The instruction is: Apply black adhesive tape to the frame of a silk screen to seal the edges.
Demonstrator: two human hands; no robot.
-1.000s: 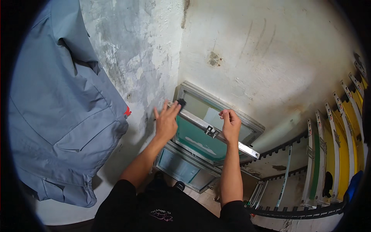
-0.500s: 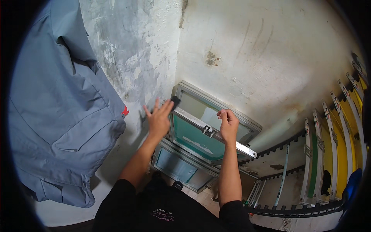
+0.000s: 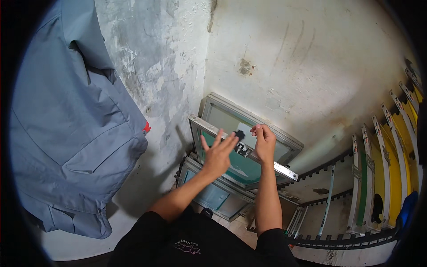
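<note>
My left hand (image 3: 217, 159) pinches a small black object (image 3: 239, 135) at its fingertips, its other fingers spread. The object looks soft or lumpy, perhaps a pad; its kind is unclear. It is just above the metal bar of a silver frame with a green panel (image 3: 235, 177), close to a small metal fitting (image 3: 242, 150) on that bar. My right hand (image 3: 265, 141) is raised on the right of the fitting with curled fingers, its wrist crossing in front of the bar. Whatever it may pinch is too small to make out.
Behind leans another framed panel (image 3: 291, 143) against the stained wall. A lower frame with a bluish panel (image 3: 209, 196) stands near my feet. Yellow and green panels in metal frames (image 3: 369, 178) stand in a black-edged rack on the right. A grey-blue jacket (image 3: 84, 124) hangs on the left.
My left hand has moved right along the bar with the black object, from the frame's left corner to near the fitting. My right hand stays almost in place.
</note>
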